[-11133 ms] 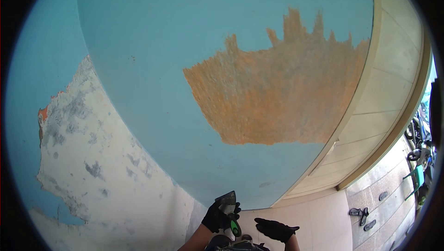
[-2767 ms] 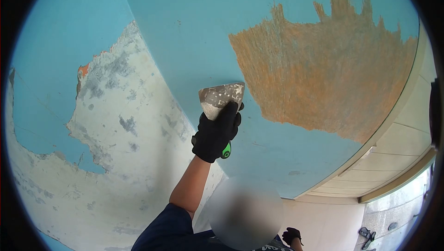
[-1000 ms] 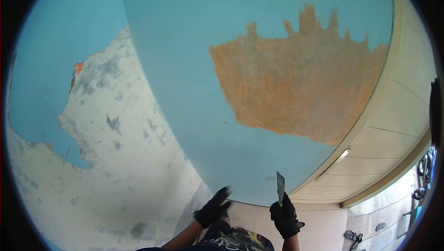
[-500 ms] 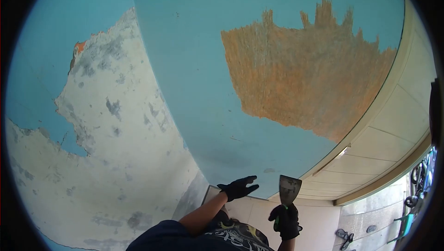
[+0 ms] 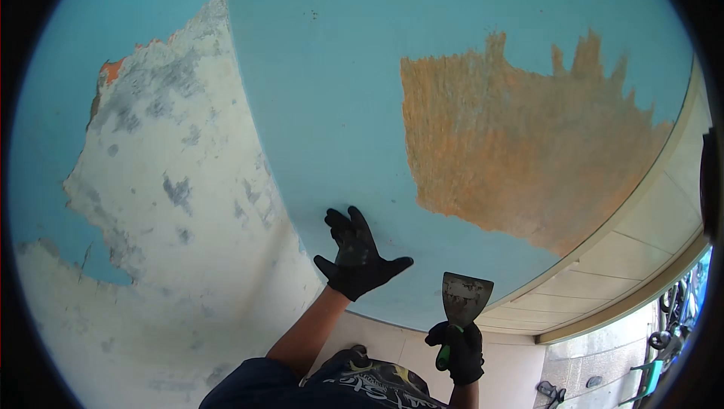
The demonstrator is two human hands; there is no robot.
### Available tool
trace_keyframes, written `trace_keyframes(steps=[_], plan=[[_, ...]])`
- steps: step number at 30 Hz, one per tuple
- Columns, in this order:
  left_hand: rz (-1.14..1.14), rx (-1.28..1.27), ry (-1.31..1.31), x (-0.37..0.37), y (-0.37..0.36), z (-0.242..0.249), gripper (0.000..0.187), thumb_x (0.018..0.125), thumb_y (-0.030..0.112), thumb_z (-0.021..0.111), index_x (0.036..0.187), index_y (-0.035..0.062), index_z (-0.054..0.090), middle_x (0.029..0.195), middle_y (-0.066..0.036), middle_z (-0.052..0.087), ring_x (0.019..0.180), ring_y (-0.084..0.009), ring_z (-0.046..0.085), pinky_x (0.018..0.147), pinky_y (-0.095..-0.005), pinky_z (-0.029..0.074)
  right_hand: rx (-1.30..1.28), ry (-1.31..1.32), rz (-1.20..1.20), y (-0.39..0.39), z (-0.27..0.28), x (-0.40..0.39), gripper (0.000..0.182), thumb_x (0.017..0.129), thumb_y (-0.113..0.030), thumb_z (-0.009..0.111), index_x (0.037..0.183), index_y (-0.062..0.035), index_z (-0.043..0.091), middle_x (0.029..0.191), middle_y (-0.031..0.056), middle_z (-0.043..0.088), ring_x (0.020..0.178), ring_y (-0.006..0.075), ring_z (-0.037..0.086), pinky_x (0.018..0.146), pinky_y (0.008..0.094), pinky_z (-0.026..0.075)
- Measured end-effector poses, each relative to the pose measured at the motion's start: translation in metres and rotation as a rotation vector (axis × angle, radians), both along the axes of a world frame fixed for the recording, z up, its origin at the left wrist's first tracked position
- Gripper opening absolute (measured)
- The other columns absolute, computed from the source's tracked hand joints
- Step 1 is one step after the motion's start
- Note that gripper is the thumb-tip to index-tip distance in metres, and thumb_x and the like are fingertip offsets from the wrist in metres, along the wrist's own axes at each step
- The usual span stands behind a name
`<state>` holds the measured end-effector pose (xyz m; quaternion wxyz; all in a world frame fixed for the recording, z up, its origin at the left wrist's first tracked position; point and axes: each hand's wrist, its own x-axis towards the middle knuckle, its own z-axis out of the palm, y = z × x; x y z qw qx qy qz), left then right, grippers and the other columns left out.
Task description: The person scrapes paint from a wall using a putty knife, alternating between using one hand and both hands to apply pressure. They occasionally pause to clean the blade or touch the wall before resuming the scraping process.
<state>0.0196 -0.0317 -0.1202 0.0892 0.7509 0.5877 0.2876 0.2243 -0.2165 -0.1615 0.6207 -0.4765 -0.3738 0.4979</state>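
My left hand (image 5: 354, 258), in a black glove, is raised with its fingers spread in front of the lower part of a blue painted wall (image 5: 324, 107). Nothing is in it. In my right hand (image 5: 461, 352), also gloved in black, is a paint scraper (image 5: 466, 297) with a green handle, its wide, stained metal blade pointing up. The blade overlaps the wall's lower edge in this view. Above and to the right of both hands, a large jagged patch of brown bare surface (image 5: 520, 153) shows where the blue coat is gone.
On the left, the adjoining wall has a big stripped white-grey area (image 5: 173, 168) with ragged blue edges. A beige tiled border (image 5: 603, 273) curves along the right. Beyond it, sandals (image 5: 551, 392) lie on paving, near a green object (image 5: 650, 379) and parked wheels (image 5: 660, 340).
My left hand has risen towards the blue wall and its fingers have spread wider. The scraper stays upright in my right hand, slightly lifted. The view has shifted a little.
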Motion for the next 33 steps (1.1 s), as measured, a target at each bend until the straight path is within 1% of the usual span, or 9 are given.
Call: trace_keyframes(steps=[6,16,18,19,21,23,25,29,33], plan=[[0.045,-0.616,0.204,0.006,0.022,0.041,0.149,0.066,0.084,0.062,0.141,-0.0193,-0.015,0.140,-0.054,-0.020,0.136,-0.0662,-0.016,0.103,-0.0774,0.004,0.121,-0.067,-0.053,0.030,0.038,-0.014,0.025,0.093,-0.012,0.052,0.106,0.0083,0.058,0.085,0.0175,0.069,0.072,0.0244,0.070,0.063,0.0350,0.057],[-0.201,-0.370,0.131,-0.035,0.003,0.020,0.137,0.074,0.077,0.061,0.145,-0.0169,-0.008,0.147,-0.049,-0.011,0.135,-0.0662,-0.016,0.104,-0.0771,0.000,0.272,-0.044,-0.236,0.083,0.123,-0.070,0.025,0.094,-0.004,0.051,0.115,0.0093,0.052,0.089,0.0227,0.068,0.071,0.0257,0.070,0.061,0.0310,0.058],[-0.595,-0.167,-0.254,-0.043,-0.010,0.019,0.114,0.084,0.058,0.066,0.151,-0.0079,0.001,0.154,-0.041,0.004,0.144,-0.0545,0.007,0.112,-0.0668,0.014,0.310,-0.016,-0.249,0.092,0.130,-0.084,0.029,0.095,-0.006,0.051,0.120,0.0070,0.046,0.092,0.0240,0.067,0.075,0.0286,0.070,0.060,0.0341,0.058],[-0.629,-0.465,-0.408,-0.048,-0.030,0.041,0.094,0.088,0.036,0.069,0.154,0.0014,0.013,0.151,-0.032,0.033,0.133,-0.0386,0.046,0.107,-0.0497,0.038,0.343,0.017,-0.255,0.095,0.132,-0.090,0.035,0.095,-0.008,0.052,0.126,0.0046,0.041,0.095,0.0254,0.065,0.079,0.0315,0.070,0.058,0.0371,0.058],[-0.964,-0.627,-1.081,-0.039,-0.042,0.018,0.087,0.088,0.023,0.071,0.154,0.0035,0.018,0.138,-0.026,0.052,0.105,-0.0284,0.066,0.089,-0.0372,0.051,0.340,-0.010,-0.242,0.100,0.139,-0.096,0.041,0.095,-0.008,0.052,0.131,0.0030,0.035,0.098,0.0266,0.065,0.084,0.0322,0.070,0.064,0.0385,0.059],[-0.866,-0.871,-1.121,-0.043,-0.051,0.048,0.070,0.089,0.019,0.067,0.148,0.0013,0.032,0.124,-0.021,0.062,0.099,-0.0295,0.067,0.082,-0.0370,0.054,0.297,-0.064,-0.142,0.106,0.151,-0.100,0.040,0.096,-0.009,0.052,0.130,0.0028,0.036,0.096,0.0269,0.066,0.083,0.0319,0.070,0.070,0.0378,0.059],[-0.769,-0.422,-0.735,-0.054,-0.055,0.046,0.056,0.089,0.016,0.065,0.138,0.0000,0.044,0.118,-0.020,0.064,0.100,-0.0298,0.067,0.083,-0.0380,0.054,0.261,-0.036,-0.050,0.109,0.150,-0.091,0.058,0.093,-0.012,0.055,0.142,0.0033,0.027,0.116,0.0294,0.061,0.106,0.0354,0.065,0.088,0.0425,0.055],[-0.650,-0.370,-0.759,-0.071,-0.056,0.067,0.050,0.088,0.015,0.066,0.132,-0.0008,0.049,0.113,-0.019,0.065,0.099,-0.0313,0.068,0.083,-0.0389,0.055,0.813,-0.650,-0.183,0.126,0.141,-0.041,0.102,0.082,-0.022,0.069,0.155,-0.0001,0.001,0.158,0.0258,0.020,0.146,0.0399,0.023,0.115,0.0551,0.023],[-0.623,-0.055,-0.593,-0.072,-0.055,0.070,0.055,0.085,0.019,0.070,0.132,-0.0003,0.049,0.113,-0.019,0.065,0.095,-0.0316,0.069,0.081,-0.0399,0.056,0.856,-1.673,-0.312,0.127,0.185,-0.023,0.101,0.067,-0.027,0.083,0.151,-0.0201,0.029,0.155,0.0308,0.024,0.145,0.0460,0.024,0.112,0.0632,0.024]])
